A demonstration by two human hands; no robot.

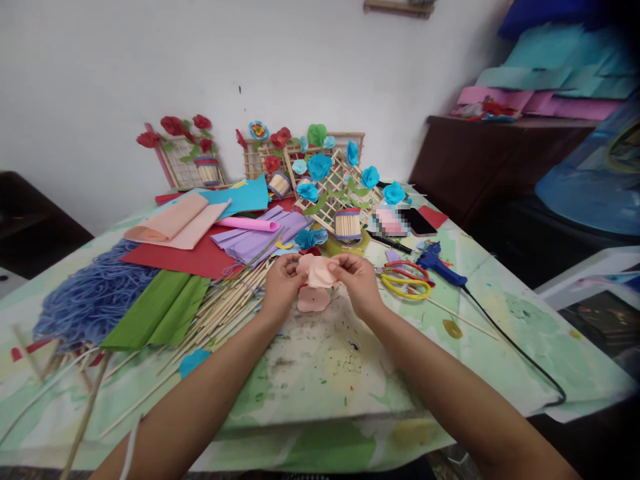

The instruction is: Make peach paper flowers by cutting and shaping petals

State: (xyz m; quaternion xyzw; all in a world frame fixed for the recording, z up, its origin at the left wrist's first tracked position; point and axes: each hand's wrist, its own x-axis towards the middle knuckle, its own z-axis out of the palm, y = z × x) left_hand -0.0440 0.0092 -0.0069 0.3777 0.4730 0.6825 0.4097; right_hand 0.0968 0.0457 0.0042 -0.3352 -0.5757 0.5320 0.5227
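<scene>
Between my two hands is a pale pink paper petal piece, held above the table at its left and right edges. My left hand pinches the left side with thumb and fingers. The right side is gripped by my right hand, its thumb pressed on the paper. Just below lies a second pink paper flower shape with a small dark mark at its middle. A bit of red paper shows behind the held piece.
Scissors and a blue glue gun with a black cord lie at right. Bamboo sticks, green paper and blue yarn are at left. Stick lattices with blue paper flowers stand behind, near a phone.
</scene>
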